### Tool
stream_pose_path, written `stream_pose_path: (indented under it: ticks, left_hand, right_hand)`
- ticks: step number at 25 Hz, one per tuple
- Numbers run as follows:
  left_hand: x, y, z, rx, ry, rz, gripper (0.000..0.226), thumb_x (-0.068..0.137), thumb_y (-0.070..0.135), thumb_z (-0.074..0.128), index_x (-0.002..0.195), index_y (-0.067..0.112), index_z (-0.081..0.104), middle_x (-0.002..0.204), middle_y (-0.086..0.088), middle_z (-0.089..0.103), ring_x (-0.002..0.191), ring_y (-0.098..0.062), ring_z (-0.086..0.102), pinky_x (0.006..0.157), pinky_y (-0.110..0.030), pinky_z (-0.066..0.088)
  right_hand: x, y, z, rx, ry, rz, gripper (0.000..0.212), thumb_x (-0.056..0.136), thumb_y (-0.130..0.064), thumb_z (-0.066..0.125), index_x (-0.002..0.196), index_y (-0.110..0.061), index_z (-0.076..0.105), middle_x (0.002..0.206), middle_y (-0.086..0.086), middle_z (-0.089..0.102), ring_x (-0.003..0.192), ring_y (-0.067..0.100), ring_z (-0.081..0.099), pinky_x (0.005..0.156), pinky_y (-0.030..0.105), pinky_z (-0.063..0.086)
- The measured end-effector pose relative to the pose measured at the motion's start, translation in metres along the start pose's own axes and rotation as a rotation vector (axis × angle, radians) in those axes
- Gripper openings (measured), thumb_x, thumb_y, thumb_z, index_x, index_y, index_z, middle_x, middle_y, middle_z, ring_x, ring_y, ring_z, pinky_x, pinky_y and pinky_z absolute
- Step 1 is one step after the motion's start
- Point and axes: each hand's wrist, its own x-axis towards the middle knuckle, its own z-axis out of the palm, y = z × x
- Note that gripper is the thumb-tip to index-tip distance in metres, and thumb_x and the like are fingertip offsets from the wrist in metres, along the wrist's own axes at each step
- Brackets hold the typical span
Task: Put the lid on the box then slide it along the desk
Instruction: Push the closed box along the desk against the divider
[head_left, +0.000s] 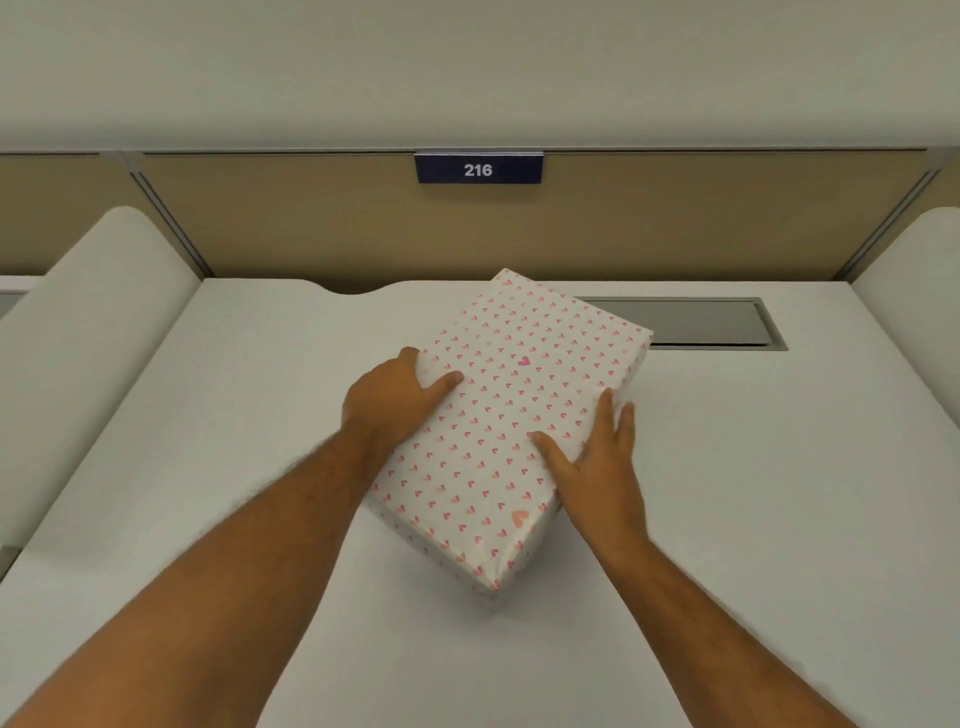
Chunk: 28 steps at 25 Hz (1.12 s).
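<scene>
A white box with a pink heart pattern lies at an angle on the white desk (208, 467), its lid (511, 415) covering it fully. My left hand (395, 397) grips the box's left long side, thumb resting on the lid, fingers hidden behind the edge. My right hand (597, 457) holds the right long side, thumb on top of the lid and fingers spread down along the wall. The box's near corner (493, 587) points toward me. Whether the box rests flat on the desk I cannot tell.
A grey cable tray (717, 322) is recessed in the desk behind the box at the right. A tan partition (311, 223) with a blue "216" sign (478, 169) closes the back. White rounded dividers (88, 338) rise at both sides.
</scene>
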Motion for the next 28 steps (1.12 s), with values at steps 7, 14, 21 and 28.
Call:
stream_pose_path:
  ticks: [7,14,21,28]
  left_hand:
    - [0.009,-0.012,-0.010,-0.169,-0.181,0.036,0.100,0.084,0.089,0.047,0.161,0.027,0.033,0.163,-0.001,0.050,0.139,-0.031,0.058,0.108,-0.049,0.049]
    - [0.020,-0.080,-0.040,-0.662,-0.540,0.106,0.078,0.085,0.071,0.071,0.152,0.046,0.040,0.144,0.014,0.060,0.110,-0.012,0.068,0.080,-0.029,0.056]
    - [0.011,-0.199,-0.080,-0.850,-0.329,0.031,0.076,0.082,0.075,0.071,0.147,0.053,0.039,0.130,0.028,0.059,0.111,-0.009,0.067,0.079,-0.027,0.052]
    - [0.029,-0.331,-0.139,-0.887,-0.162,-0.106,0.073,0.082,0.073,0.073,0.146,0.057,0.042,0.128,0.023,0.068,0.106,-0.015,0.075,0.080,-0.035,0.060]
  right_hand:
    - [-0.017,-0.008,0.016,0.557,0.171,0.130,0.085,0.096,-0.045,0.080,0.167,-0.038,0.034,0.164,-0.006,0.051,0.138,0.028,0.063,0.109,0.058,0.058]
    - [-0.026,-0.052,0.034,0.637,0.107,0.141,0.068,0.104,-0.042,0.070,0.164,-0.043,0.040,0.144,-0.014,0.066,0.118,0.007,0.071,0.082,0.031,0.067]
    - [-0.021,-0.146,0.111,0.619,0.005,0.055,0.078,0.099,-0.043,0.076,0.167,-0.043,0.037,0.151,-0.011,0.064,0.131,0.021,0.068,0.104,0.055,0.062]
    - [0.004,-0.252,0.216,0.596,-0.171,-0.050,0.078,0.099,-0.045,0.076,0.166,-0.042,0.036,0.154,-0.011,0.062,0.131,0.020,0.068,0.105,0.056,0.061]
